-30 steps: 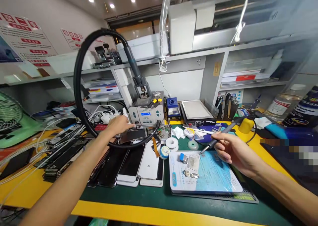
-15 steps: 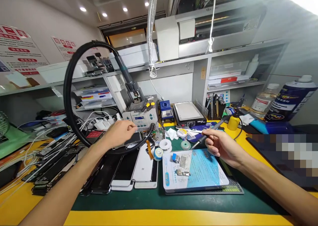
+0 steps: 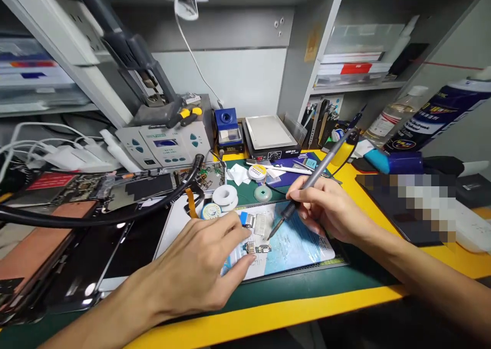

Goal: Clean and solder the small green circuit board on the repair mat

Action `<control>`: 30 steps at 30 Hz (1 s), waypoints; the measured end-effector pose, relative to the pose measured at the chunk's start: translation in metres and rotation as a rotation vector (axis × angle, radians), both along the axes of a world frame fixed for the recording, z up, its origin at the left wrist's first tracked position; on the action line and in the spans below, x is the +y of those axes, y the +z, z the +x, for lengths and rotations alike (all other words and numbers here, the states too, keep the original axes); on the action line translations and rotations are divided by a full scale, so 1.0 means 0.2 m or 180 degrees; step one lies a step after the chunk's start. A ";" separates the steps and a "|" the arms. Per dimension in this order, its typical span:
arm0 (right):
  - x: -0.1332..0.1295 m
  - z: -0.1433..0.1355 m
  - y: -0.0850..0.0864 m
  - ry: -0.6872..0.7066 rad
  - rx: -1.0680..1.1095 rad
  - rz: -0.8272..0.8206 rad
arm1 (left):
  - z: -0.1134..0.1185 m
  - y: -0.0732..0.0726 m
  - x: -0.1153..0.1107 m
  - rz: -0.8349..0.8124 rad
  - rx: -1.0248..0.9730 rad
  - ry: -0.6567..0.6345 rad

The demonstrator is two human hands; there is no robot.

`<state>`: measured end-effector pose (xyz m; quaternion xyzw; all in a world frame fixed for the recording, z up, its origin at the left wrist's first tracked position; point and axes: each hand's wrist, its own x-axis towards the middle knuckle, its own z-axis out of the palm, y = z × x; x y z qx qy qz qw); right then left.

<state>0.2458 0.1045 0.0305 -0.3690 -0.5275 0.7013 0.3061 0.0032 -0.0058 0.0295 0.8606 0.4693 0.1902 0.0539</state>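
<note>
My right hand (image 3: 326, 208) holds a grey soldering iron (image 3: 320, 167) like a pen, its tip pointing down just above a small circuit board (image 3: 263, 248). The board lies on a white and blue pad (image 3: 299, 246). My left hand (image 3: 215, 257) rests over the pad's left part, its thumb and forefinger apart at the board's left end; neither clearly grips it. Beside the board on the pad are a blue-ended connector (image 3: 247, 219) and a greyish metal plate (image 3: 263, 224).
White solder spool (image 3: 225, 195), round flux tin (image 3: 257, 173) and a hot plate (image 3: 273, 132) stand behind the pad. A thick black hose (image 3: 115, 220) crosses phones on the left. At the right stand a bottle (image 3: 391, 118) and a spray can (image 3: 433, 118).
The view has tilted down and come closer. My left hand has moved from near the grey station to the board on the pad. The iron's tip has come over the board.
</note>
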 end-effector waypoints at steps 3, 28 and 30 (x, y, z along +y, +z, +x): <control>-0.02 0.01 0.00 0.0036 -0.0091 0.0062 | 0.01 -0.04 -0.02 0.0121 -0.0173 -0.0024; -0.13 0.02 -0.01 -0.0438 -0.0518 0.0803 | 0.05 -0.15 -0.08 0.0808 0.0027 0.0321; -0.14 0.03 -0.01 -0.0404 -0.0572 0.0947 | 0.05 -0.14 -0.07 0.0729 0.0086 0.0307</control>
